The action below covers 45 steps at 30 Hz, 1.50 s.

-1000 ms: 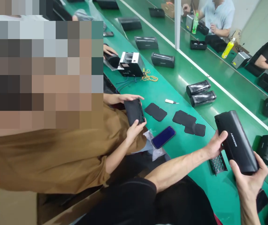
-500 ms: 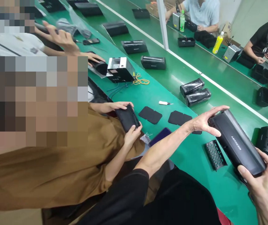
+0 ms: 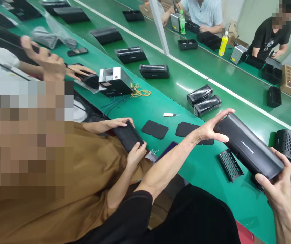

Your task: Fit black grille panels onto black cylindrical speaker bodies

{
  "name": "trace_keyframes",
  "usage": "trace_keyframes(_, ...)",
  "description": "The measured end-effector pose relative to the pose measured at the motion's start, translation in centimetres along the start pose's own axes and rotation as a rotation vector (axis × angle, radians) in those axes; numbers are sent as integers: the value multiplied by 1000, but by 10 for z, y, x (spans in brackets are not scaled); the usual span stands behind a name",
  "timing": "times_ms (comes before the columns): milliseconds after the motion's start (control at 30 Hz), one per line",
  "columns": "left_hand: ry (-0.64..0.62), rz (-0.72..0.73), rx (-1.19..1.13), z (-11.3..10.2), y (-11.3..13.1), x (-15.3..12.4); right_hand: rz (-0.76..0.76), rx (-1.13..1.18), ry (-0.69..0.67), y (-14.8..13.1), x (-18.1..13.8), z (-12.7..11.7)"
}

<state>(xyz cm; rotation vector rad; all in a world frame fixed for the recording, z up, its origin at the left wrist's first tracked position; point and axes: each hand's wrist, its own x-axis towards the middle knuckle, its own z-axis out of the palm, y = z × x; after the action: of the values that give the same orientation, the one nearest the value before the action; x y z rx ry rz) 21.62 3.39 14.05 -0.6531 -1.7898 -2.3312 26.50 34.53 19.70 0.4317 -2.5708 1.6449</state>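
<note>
Between my two hands is a long black plastic speaker housing (image 3: 252,145) with white "MERKURY" lettering, tilted above the green bench. My left hand (image 3: 215,128) grips its far left end, thumb on the near side and fingers over the top edge. The near right end is held by my right hand (image 3: 277,176), with the thumb on the front face. Below the housing, a perforated black grille (image 3: 230,165) lies on the bench. Another dark part under my right hand is mostly hidden.
Beside me a co-worker's hands (image 3: 136,152) hold a black panel (image 3: 127,135). Black sheets (image 3: 155,129), a white-handled tool (image 3: 170,115) and a grey-black box (image 3: 116,81) lie on the bench. Two wrapped housings (image 3: 207,105) rest beyond. A perforated housing (image 3: 285,144) stands at right.
The view has shifted, so most things sit further left in the picture. Both my hands still hold the housing, its angle slightly flatter. The neighbour's panel is turned a little.
</note>
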Motion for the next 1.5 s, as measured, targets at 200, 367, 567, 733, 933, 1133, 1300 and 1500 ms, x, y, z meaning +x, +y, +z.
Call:
trace_keyframes(200, -27, 12, 61, -2, 7, 3, -24, 47, 7, 11, 5, -4)
trace_keyframes(367, 11, 66, -20, 0, 10, 6, -72, 16, -5, 12, 11, -9)
trace_keyframes(567, -4, 58, 38, 2, 21, 6, -132, -8, 52, -3, 8, -2)
trace_keyframes(733, 6, 73, 118, -2, 21, 6, -166, -16, 53, -2, 13, -2)
trace_keyframes(933, -47, 50, 201, -5, 38, 7, -80, 106, -25, -3, 12, -11)
trace_keyframes(1133, -74, 121, 244, -6, 44, 7, -136, -13, 7, -23, 8, -15)
trace_keyframes(1300, -87, 88, 256, -6, 40, 5, -112, 46, -15, -12, 15, -18)
trace_keyframes(1500, -41, 86, 204, -4, 40, 3, -117, 108, -26, -5, 20, -15)
